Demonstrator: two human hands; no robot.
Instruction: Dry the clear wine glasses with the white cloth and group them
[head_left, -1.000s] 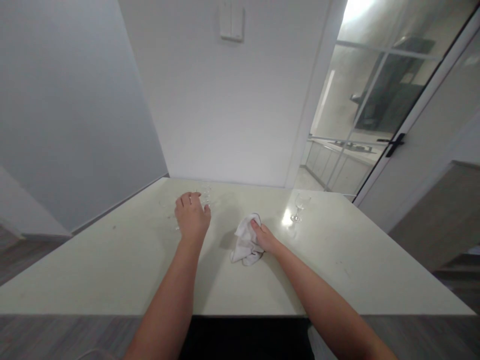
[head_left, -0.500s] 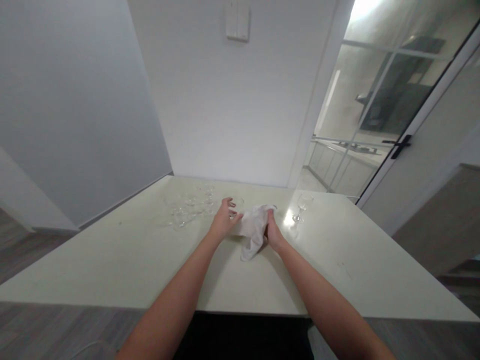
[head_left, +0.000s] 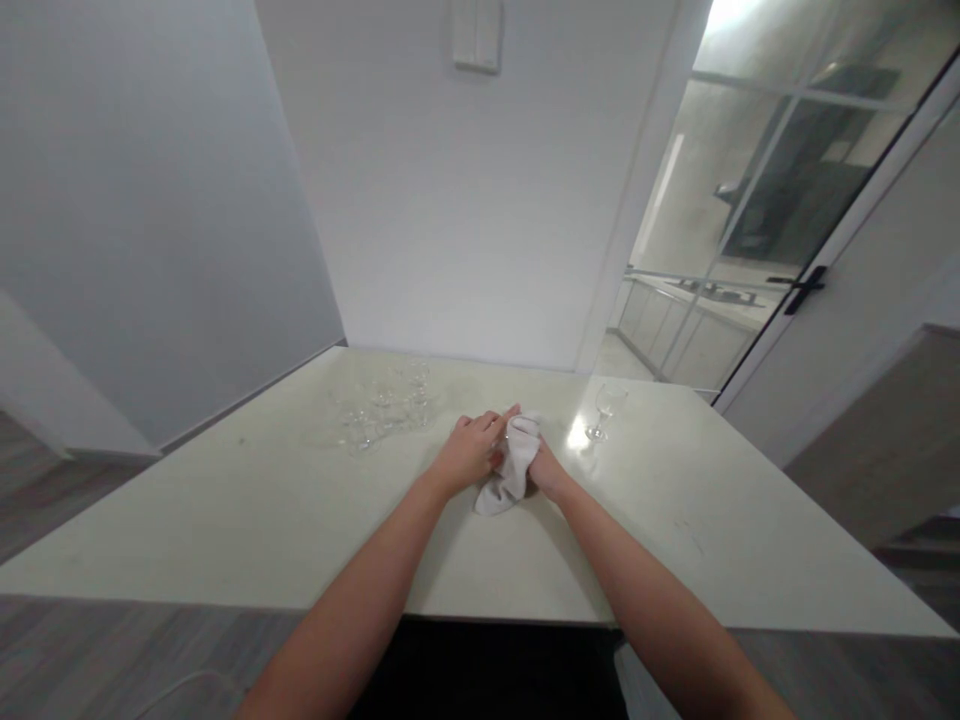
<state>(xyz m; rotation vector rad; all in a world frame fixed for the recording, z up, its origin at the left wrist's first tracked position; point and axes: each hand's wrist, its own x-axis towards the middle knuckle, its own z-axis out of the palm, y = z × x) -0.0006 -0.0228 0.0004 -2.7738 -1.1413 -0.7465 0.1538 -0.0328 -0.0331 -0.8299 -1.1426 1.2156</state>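
Note:
Above the middle of the table, a crumpled white cloth (head_left: 512,475) is bunched between my two hands, its lower end hanging toward me. My right hand (head_left: 547,468) grips it from the right, partly hidden behind its folds. From the left, my left hand (head_left: 472,452) closes against the cloth, with fingers bent over its upper left edge. Whether a glass is inside the cloth is hidden. To the right of my hands, a clear stemmed glass (head_left: 606,408) stands upright. Several clear glasses (head_left: 382,408) are grouped on the left, their outlines faint.
The pale glossy table (head_left: 247,530) meets a white wall (head_left: 465,230) at its far edge. A light switch (head_left: 476,35) is on that wall. Beyond the table's right side stands a glass-paned door with a black handle (head_left: 806,288), and a kitchen shows through it.
My left hand has moved right and its spread fingers have closed against the cloth. The cloth is now more tightly bunched. A clear rim seen earlier beside my left fingers no longer shows.

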